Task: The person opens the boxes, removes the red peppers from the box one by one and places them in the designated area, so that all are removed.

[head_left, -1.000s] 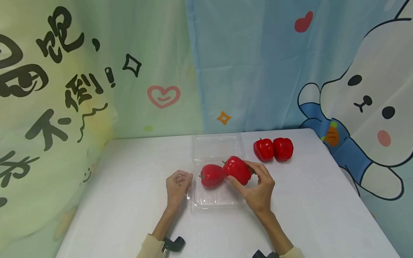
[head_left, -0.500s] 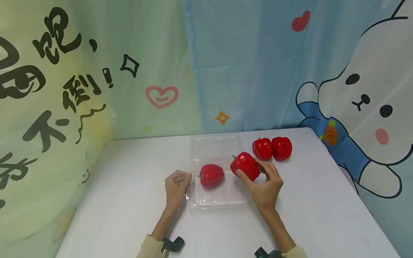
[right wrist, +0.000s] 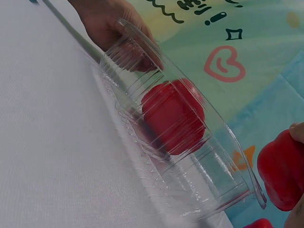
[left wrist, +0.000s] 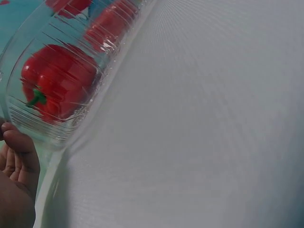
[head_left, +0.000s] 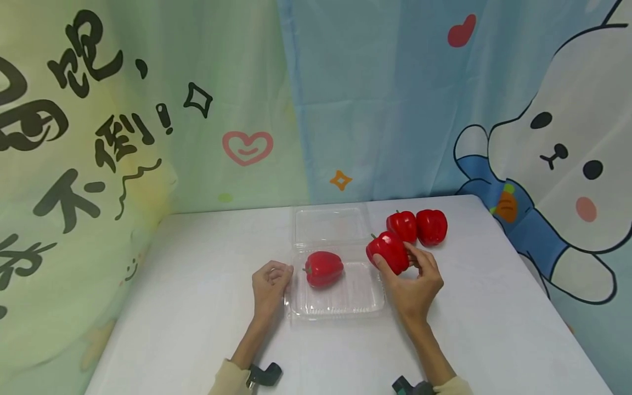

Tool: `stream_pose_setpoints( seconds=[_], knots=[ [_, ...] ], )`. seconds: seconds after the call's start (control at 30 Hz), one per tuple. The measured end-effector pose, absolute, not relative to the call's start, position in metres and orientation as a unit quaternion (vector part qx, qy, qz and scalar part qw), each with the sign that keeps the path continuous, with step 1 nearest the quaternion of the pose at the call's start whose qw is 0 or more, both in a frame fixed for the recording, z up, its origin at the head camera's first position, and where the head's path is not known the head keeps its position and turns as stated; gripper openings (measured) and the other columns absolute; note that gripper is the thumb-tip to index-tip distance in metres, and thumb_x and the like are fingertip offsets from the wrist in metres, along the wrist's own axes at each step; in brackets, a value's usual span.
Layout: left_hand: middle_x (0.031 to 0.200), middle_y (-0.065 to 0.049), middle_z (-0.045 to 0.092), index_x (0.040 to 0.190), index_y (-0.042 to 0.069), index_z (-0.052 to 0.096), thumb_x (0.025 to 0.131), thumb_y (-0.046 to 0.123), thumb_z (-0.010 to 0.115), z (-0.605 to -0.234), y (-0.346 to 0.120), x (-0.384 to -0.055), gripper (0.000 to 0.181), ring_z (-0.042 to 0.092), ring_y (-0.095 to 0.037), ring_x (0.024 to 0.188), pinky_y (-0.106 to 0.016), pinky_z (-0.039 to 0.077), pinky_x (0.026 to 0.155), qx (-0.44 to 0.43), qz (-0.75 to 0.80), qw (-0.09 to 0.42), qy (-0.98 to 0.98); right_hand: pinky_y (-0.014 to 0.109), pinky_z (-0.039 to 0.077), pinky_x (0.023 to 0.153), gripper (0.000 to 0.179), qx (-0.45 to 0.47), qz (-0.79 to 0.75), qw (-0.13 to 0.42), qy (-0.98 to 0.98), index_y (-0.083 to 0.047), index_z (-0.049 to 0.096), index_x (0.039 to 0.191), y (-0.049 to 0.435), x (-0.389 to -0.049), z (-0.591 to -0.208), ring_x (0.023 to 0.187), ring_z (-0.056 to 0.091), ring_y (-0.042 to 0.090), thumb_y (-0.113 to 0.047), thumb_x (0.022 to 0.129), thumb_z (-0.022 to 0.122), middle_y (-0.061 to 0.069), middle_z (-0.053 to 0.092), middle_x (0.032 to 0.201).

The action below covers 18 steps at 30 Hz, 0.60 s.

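Note:
A clear plastic clamshell container (head_left: 362, 304) lies with its lid folded back on the white table. In its left half one red bell pepper (head_left: 323, 269) rests on its side, its green stem (left wrist: 37, 97) pointing toward my left hand (head_left: 270, 288). That hand pinches the container's left rim with curled fingers; part of the grip is cut off in the left wrist view. My right hand (head_left: 415, 282) grips a second red bell pepper (head_left: 387, 252) between thumb and fingers, above the container's right edge. In the right wrist view this held pepper (right wrist: 281, 171) is apart from the container wall.
Two more red bell peppers, one (head_left: 402, 225) partly behind the held one and the other (head_left: 432, 227) beside it, sit at the back right of the table (head_left: 207, 241). A printed curtain (head_left: 237, 82) hangs behind the table's back edge.
My right hand has moved rightward with its bell pepper, away from the pepper in the container toward the container's right edge. My left hand stays at the left rim.

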<state>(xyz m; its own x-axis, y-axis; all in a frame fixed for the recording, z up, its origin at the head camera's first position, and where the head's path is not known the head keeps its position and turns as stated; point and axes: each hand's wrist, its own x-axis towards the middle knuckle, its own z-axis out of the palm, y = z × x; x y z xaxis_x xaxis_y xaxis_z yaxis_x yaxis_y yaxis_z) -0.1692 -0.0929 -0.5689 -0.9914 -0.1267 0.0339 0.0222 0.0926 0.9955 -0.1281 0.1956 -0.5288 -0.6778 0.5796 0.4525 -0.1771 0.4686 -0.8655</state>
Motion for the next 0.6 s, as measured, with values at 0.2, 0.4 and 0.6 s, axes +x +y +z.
stream_pose_setpoints(
  seconds=[0.2, 0.4, 0.6],
  knots=[
    [0.077, -0.025, 0.074, 0.098, 0.0, 0.072, 0.102, 0.015, 0.076, -0.568, -0.093, -0.169, 0.016, 0.061, -0.011, 0.057, -0.017, 0.045, 0.053, 0.032, -0.671, 0.054, -0.739, 0.013, 0.052, 0.095, 0.061, -0.155, 0.495, 0.384, -0.764, -0.012, 0.075, 0.137, 0.2, -0.13, -0.531, 0.105, 0.063, 0.003, -0.024, 0.082, 0.097, 0.01, 0.076, 0.13],
    [0.075, -0.026, 0.072, 0.098, -0.001, 0.072, 0.102, 0.014, 0.076, -0.568, -0.094, -0.17, 0.016, 0.06, -0.01, 0.056, -0.017, 0.044, 0.052, 0.024, -0.674, 0.06, -0.736, 0.015, 0.052, 0.095, 0.062, -0.172, 0.492, 0.386, -0.761, -0.013, 0.075, 0.137, 0.206, -0.132, -0.536, 0.104, 0.062, 0.002, -0.026, 0.081, 0.098, 0.01, 0.076, 0.129],
    [0.075, -0.026, 0.072, 0.098, 0.0, 0.072, 0.102, 0.012, 0.075, -0.569, -0.094, -0.17, 0.013, 0.059, -0.009, 0.056, -0.016, 0.043, 0.052, 0.022, -0.675, 0.056, -0.736, 0.013, 0.051, 0.093, 0.062, -0.187, 0.479, 0.399, -0.759, -0.01, 0.075, 0.136, 0.211, -0.132, -0.537, 0.103, 0.062, 0.001, -0.026, 0.08, 0.098, 0.011, 0.075, 0.127]
  ],
)
